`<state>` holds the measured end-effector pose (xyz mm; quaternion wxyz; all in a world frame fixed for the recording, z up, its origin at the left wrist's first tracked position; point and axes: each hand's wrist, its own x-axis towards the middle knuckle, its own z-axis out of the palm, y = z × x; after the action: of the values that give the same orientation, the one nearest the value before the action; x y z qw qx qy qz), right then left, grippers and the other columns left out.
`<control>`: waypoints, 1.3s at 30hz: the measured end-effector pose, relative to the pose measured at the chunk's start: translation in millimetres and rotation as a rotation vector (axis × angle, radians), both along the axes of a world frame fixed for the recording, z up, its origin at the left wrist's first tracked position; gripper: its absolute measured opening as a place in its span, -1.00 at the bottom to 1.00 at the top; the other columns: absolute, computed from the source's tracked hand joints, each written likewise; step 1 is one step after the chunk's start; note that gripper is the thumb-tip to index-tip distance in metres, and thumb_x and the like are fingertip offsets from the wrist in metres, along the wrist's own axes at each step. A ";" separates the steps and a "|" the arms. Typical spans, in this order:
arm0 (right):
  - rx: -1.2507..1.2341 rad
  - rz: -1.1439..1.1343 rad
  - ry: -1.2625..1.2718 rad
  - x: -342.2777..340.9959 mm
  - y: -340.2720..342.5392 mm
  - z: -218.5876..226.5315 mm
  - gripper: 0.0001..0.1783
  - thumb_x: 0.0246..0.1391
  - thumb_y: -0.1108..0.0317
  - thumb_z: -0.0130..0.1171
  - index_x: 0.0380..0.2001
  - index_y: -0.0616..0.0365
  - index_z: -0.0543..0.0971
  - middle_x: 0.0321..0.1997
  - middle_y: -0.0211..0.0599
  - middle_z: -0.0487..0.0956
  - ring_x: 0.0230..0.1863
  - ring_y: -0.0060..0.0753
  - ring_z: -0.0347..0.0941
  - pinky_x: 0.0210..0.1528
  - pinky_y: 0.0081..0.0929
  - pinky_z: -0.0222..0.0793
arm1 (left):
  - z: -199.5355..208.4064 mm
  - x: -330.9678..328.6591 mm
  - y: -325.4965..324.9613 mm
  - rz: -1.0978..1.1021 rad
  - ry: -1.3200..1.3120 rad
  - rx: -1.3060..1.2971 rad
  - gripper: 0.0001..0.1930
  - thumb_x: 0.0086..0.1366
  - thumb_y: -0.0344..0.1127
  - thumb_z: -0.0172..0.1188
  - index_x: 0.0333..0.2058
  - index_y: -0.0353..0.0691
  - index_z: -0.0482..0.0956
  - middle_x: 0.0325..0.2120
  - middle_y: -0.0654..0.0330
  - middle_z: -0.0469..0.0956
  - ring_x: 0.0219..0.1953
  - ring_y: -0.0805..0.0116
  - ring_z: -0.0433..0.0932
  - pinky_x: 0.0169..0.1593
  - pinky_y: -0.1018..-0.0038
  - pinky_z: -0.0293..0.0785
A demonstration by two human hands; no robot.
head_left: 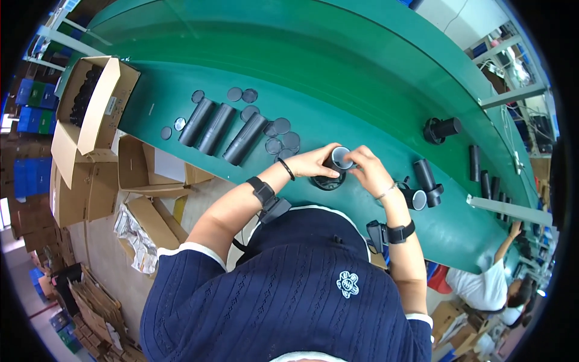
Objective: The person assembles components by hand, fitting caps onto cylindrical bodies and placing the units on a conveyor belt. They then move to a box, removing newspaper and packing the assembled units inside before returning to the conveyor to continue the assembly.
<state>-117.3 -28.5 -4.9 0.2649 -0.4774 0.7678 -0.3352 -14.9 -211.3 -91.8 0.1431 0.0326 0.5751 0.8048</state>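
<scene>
A short black tube (341, 158) with a pale inside stands at the table's near edge, its open mouth facing up. It sits in or on a black round base (329, 183). My left hand (315, 163) is closed round the tube's side. At the right rim of the mouth, my right hand (371, 174) has its fingers pinched together; whatever they hold is hidden. To the left lie three long black tubes (216, 130), side by side. Several flat black discs (281, 125) are scattered around them.
Right of my hands, black tubes with bases (415, 199) lie on the green table (362, 123); another (443, 130) is farther back. Cardboard boxes (102, 114) stand at the left end, one filled with dark parts. A co-worker in white (482, 286) sits at the right.
</scene>
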 end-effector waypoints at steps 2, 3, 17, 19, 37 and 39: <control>0.136 0.052 0.108 5.0 2.7 0.6 -0.69 -0.11 0.57 0.20 -0.22 0.10 0.51 -0.17 -0.14 0.39 -0.11 -0.02 0.40 -0.07 -0.27 0.40 | 8.0 3.0 3.6 0.007 -0.001 -0.051 -0.20 0.04 -0.31 0.40 0.17 -0.26 0.10 0.01 0.09 0.34 0.07 0.32 0.33 0.14 0.40 0.29; 0.138 0.057 0.105 7.3 2.6 -0.9 -0.69 -0.11 0.57 0.20 -0.22 0.10 0.51 -0.17 -0.14 0.39 -0.11 -0.02 0.40 -0.07 -0.27 0.40 | 12.1 3.6 5.5 0.021 0.031 -0.181 -0.20 0.02 -0.27 0.42 0.15 -0.25 0.11 -0.01 0.06 0.35 0.06 0.29 0.34 0.11 0.39 0.30; -0.145 -0.073 -0.193 0.5 -23.5 29.2 -0.76 -0.11 0.44 0.27 -0.27 0.15 0.60 -0.18 -0.21 0.49 -0.12 -0.29 0.44 -0.14 -0.43 0.39 | 30.4 57.2 -8.4 0.017 0.153 -0.177 -0.35 0.07 -0.35 0.37 0.10 -0.25 0.23 -0.06 0.20 0.38 0.02 0.42 0.35 0.10 0.44 0.32; -0.034 -0.001 -0.008 -2.5 -53.7 -6.7 -0.79 -0.09 0.49 0.22 -0.29 0.15 0.59 -0.22 -0.20 0.52 -0.20 -0.20 0.49 -0.17 -0.40 0.41 | 34.9 83.1 -17.4 0.060 0.053 -0.113 -0.34 0.06 -0.37 0.38 0.10 -0.21 0.21 -0.07 0.25 0.35 0.03 0.46 0.32 0.10 0.46 0.29; -0.029 0.069 -0.243 25.6 -108.6 -47.5 -0.37 -0.33 0.50 0.35 -0.05 0.13 0.41 -0.02 -0.22 0.38 0.05 -0.22 0.35 -0.04 -0.40 0.39 | 39.2 131.0 -40.8 0.314 -0.047 -0.050 -0.31 -0.03 -0.38 0.44 0.09 -0.21 0.31 0.00 0.30 0.28 0.08 0.46 0.28 0.13 0.47 0.25; -0.121 0.041 -0.262 21.1 -83.1 -24.5 -0.34 -0.29 0.58 0.32 0.01 0.12 0.41 0.03 -0.27 0.32 0.08 -0.31 0.32 -0.07 -0.45 0.41 | 50.9 114.7 -38.6 0.274 -0.072 0.113 -0.30 -0.04 -0.41 0.44 0.10 -0.19 0.32 0.04 0.31 0.28 0.10 0.47 0.27 0.15 0.44 0.26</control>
<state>-96.2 -111.7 -29.4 0.3404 -0.4602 0.6951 -0.4351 99.8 -249.9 -40.9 0.0503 -0.0670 0.5225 0.8485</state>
